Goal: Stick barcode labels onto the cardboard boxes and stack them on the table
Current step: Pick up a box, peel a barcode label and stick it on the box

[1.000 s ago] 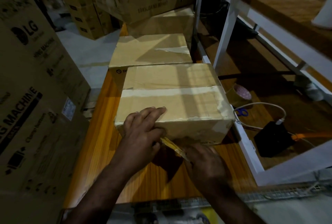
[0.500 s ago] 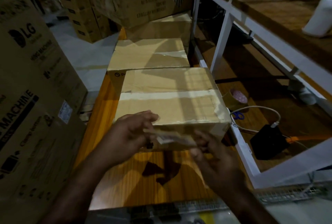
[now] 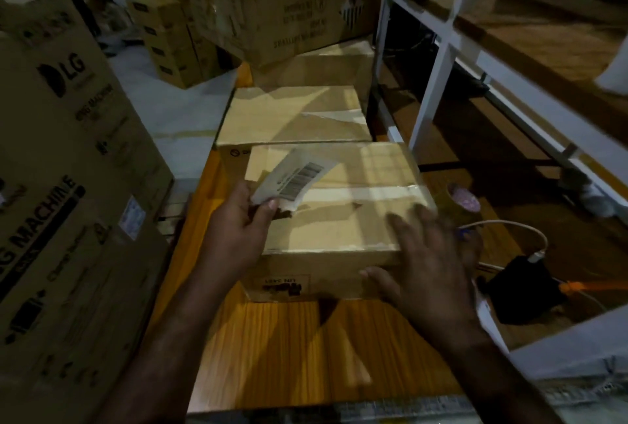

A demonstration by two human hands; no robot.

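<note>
Operator: Both hands have left the near face of the box since half a second ago. On the head view, my left hand (image 3: pixel 238 230) has carried the white paper barcode label (image 3: pixel 295 175) up over the top. My right hand (image 3: pixel 431 274) has moved out to the near right corner.

Spotter: Which box are we on?

Operator: It's the near taped brown cardboard box (image 3: pixel 343 223) on the orange wooden table (image 3: pixel 306 349). A second flat cardboard box (image 3: pixel 292 114) sits touching its far side.

Spotter: How are the hands?

Operator: My left thumb and fingers pinch the label by its near left corner. My right hand is flat, with spread fingers resting on the top edge and the thumb down the near face. It holds nothing.

Spotter: And the label's lie?

Operator: Its long axis slants from near left to far right, rising off my fingers above the left part of the box top. The free end looks lifted, not stuck yet. I can't tell which face carries the adhesive.

Spotter: So the next move?

Operator: I judge it's a short drop straight down onto the top panel. The left hand is nearer, right under the label, and would lay it. The right hand is well placed to brace the box or sweep left to smooth it. The brown tape roll (image 3: pixel 464 201) just right of the box stays out of the way.
</note>
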